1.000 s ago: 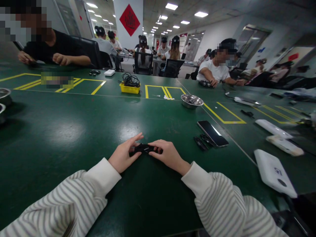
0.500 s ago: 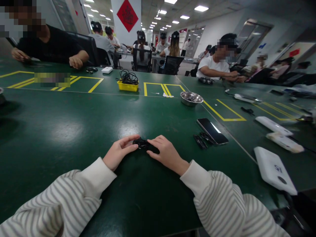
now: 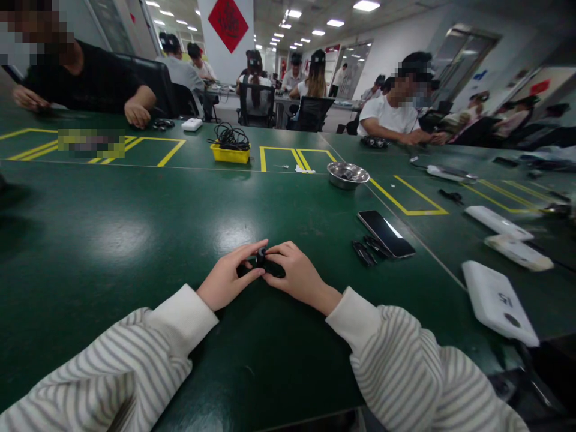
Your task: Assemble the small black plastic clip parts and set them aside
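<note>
My left hand (image 3: 227,278) and my right hand (image 3: 293,275) meet over a small black part (image 3: 261,262) that rests low on the green table (image 3: 135,240). Fingertips of both hands pinch it from either side, so most of it is hidden. One rounded black end sticks up between my thumbs. Both forearms, in striped sleeves, lie on the table in front of me.
To the right lie a black phone (image 3: 386,233), small black clips (image 3: 365,252) and white devices (image 3: 498,302). Farther back stand a steel bowl (image 3: 348,174) and a yellow tray with cables (image 3: 231,153). Other people sit around the tables beyond.
My fingers have drawn closer together on the black part, and it has turned so that a rounded end now points up. The view has shifted slightly downward.
</note>
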`<state>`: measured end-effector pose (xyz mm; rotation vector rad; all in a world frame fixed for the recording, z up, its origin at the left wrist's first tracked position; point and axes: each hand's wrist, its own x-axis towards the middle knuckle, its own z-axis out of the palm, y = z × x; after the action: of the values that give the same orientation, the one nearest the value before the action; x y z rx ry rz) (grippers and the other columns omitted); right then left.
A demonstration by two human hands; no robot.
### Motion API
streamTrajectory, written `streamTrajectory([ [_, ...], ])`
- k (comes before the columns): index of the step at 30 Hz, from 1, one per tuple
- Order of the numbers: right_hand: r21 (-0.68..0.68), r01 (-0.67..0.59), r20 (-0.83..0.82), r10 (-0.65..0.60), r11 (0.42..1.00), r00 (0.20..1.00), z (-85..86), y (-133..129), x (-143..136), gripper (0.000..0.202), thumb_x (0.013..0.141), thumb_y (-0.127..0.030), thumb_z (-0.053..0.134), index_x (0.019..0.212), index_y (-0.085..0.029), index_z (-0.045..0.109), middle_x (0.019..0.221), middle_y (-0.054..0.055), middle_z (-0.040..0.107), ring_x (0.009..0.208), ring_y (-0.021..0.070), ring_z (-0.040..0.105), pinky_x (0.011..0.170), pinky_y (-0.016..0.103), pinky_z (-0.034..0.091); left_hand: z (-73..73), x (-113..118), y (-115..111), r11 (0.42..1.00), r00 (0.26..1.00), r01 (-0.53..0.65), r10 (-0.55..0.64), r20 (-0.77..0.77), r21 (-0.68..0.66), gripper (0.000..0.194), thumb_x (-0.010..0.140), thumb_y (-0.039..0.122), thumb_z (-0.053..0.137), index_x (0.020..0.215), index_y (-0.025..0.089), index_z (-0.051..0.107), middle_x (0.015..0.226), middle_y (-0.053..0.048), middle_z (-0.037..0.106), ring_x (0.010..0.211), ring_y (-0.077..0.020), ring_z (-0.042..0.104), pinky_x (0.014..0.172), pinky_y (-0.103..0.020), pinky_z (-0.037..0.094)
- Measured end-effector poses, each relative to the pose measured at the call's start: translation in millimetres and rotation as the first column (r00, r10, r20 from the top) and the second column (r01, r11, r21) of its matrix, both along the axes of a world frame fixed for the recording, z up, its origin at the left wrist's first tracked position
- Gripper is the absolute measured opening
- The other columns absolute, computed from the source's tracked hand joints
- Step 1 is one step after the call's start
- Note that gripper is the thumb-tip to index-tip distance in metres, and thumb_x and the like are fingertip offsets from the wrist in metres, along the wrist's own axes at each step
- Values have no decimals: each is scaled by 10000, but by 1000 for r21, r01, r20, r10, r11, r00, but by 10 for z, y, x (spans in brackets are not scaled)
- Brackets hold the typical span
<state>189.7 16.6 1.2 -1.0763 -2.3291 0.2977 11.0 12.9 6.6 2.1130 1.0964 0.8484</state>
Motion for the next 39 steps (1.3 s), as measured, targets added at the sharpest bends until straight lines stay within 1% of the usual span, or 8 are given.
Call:
streamTrajectory([
  [6,-59,-37,-25,35,998,999,86,-3,47,298,747,-297,545,1007,-153,571,1010,73,564,959,192,449,830,339,392,29,-34,3,995,995,-92,93,-34,43,370,754,271,548,1113,214,479,1031,-40,576,851,-169,561,728,-306,481],
  [11,-223,-208,-41,204,952,978,259,12,298,486,626,-396,660,1052,-192,545,1048,57,526,962,178,461,802,306,401,26,-174,22,983,979,-183,182,87,7,413,736,318,568,1113,191,459,1036,-58,572,869,-185,558,760,-332,468],
  [14,-316,-266,9,283,911,959,280,18,394,401,612,-398,671,951,-194,605,919,32,550,841,144,503,720,259,412,14,-236,32,976,960,-214,220,173,-49,434,730,322,574,1117,178,440,1040,-73,568,909,-202,547,777,-353,462],
  [21,-363,-270,126,334,892,934,303,11,390,141,742,-272,572,764,-171,668,689,-4,566,608,75,515,571,193,386,126,-177,-91,948,961,47,43,273,-314,342,686,281,621,960,149,465,997,-78,575,812,-172,590,675,-289,502],
  [26,-422,-129,241,248,897,938,350,-10,455,51,676,-161,585,686,-152,634,609,-18,585,532,66,516,535,182,382,176,-155,-220,946,981,189,-195,4,-264,299,705,292,598,950,161,487,909,-50,603,795,-169,590,704,-301,487],
  [31,-487,-101,145,195,868,970,336,-38,456,74,615,-98,580,675,-141,580,580,-31,558,512,60,500,505,170,382,117,-202,-234,974,892,224,-190,-410,37,282,760,296,525,1012,173,495,902,-51,583,807,-185,558,709,-322,462],
  [34,-489,-173,-32,180,855,983,339,-79,352,43,675,-145,558,711,-134,580,624,-15,567,537,62,501,521,174,401,81,-207,-223,952,857,268,-164,-488,151,335,792,289,488,1104,171,455,967,-64,573,870,-188,539,752,-319,450],
  [39,-355,-143,-218,67,924,974,254,-175,102,97,731,-222,554,744,-154,622,795,22,602,674,90,529,563,193,406,48,-152,-226,954,872,236,-125,-474,183,317,790,321,496,1074,183,495,987,-54,565,877,-179,531,747,-295,453],
])
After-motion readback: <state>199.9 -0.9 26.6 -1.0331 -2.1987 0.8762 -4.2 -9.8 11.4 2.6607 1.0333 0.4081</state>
